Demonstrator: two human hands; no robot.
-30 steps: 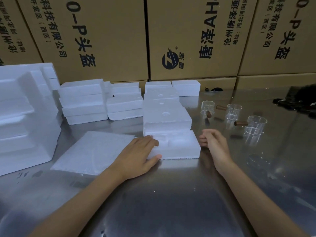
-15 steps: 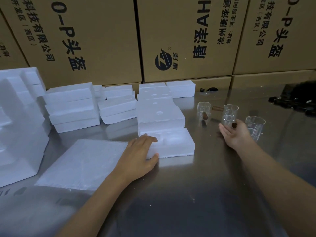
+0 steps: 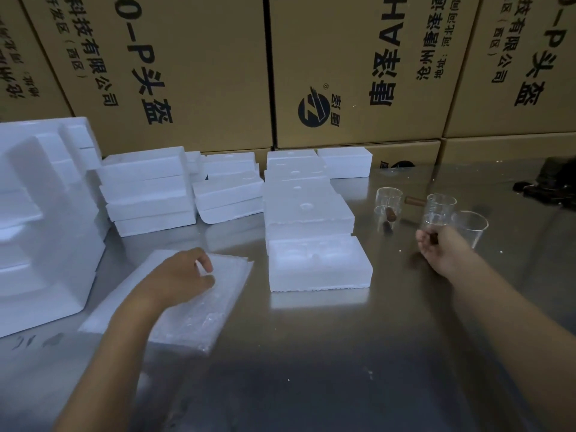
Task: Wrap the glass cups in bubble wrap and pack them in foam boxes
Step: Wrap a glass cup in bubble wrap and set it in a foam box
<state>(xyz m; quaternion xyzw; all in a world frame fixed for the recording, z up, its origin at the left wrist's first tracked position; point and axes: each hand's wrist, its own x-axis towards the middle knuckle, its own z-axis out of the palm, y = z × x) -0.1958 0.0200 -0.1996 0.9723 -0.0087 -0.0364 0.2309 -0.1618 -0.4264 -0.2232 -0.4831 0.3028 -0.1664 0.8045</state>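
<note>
head view: one camera only, looks down on a metal table (image 3: 311, 353)
right hand (image 3: 442, 251): fingers curled round the brown handle of a glass cup (image 3: 434, 221), likely to bring it over for wrapping; whether the cup is off the table I cannot tell
other cups: a second cup (image 3: 469, 227) just beside the held one on its right, a third (image 3: 441, 202) just behind, a fourth (image 3: 388, 202) to the left with its handle toward the camera (all grouped on the right, within easy reach of that hand)
left hand (image 3: 184, 275): over the bubble wrap (image 3: 193, 313), fingers loosely bent, thumb and fingertips close together as if to pick up the top sheet; actual pinch not clear (blur)
bubble wrap: flat stack near the table's front left, placed so a cup can be laid on it
open foam box (image 3: 318, 266): between the two hands, recesses up, ready to take a wrapped cup
foam stacks (image 3: 149, 188): more boxes piled behind and left, spares by the look
cardboard cartons (image 3: 187, 67): wall of them at the back
stage: early, no cup wrapped or boxed yet
</note>
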